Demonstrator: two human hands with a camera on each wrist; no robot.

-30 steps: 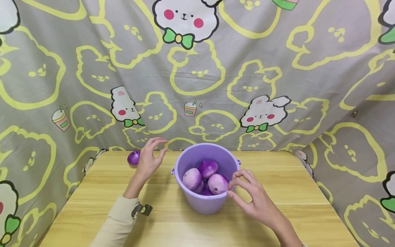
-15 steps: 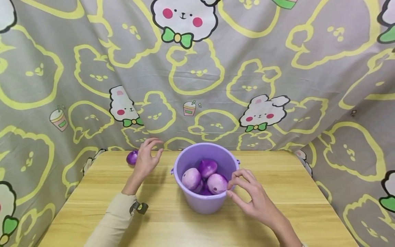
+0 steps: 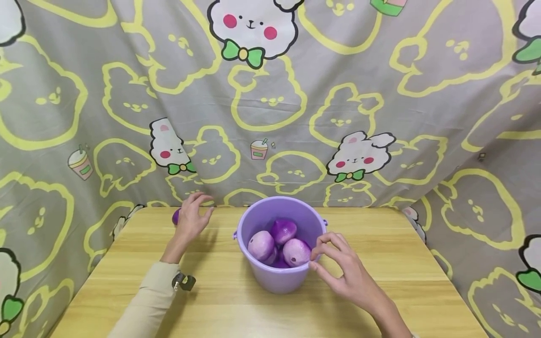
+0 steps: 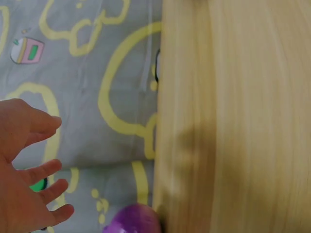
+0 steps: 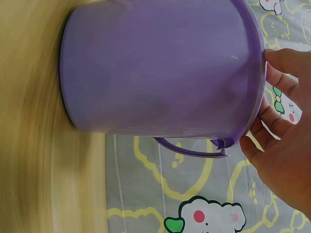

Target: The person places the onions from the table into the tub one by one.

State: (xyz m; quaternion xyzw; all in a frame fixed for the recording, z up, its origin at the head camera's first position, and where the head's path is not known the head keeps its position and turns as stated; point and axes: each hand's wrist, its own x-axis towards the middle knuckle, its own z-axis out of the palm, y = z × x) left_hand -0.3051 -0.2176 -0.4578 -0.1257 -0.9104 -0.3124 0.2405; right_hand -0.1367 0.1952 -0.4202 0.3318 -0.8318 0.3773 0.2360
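A light purple bucket (image 3: 276, 279) stands on the table, with several purple onions (image 3: 284, 231) inside. My right hand (image 3: 348, 270) holds the bucket's rim at the near right side, thumb and fingertips at its edge; the right wrist view shows the same hand (image 5: 286, 131) against the rim. Off to the left, my left hand (image 3: 192, 223) is held in the air with relaxed fingers and nothing in it. Just beyond it lies a single purple onion (image 3: 175, 217), mostly covered by the hand. The left wrist view shows that onion (image 4: 135, 221) at the bottom edge.
The wooden table (image 3: 372, 300) ends at the back against a grey patterned curtain (image 3: 279, 112), which also closes in both sides. A purple handle (image 5: 189, 153) hangs down the outside of the bucket. A dark strap device (image 3: 183, 281) sits at the left cuff.
My left hand has moved left, and it now covers more of the lone onion. The right hand stays at the bucket's rim, and the bucket has not moved on the table.
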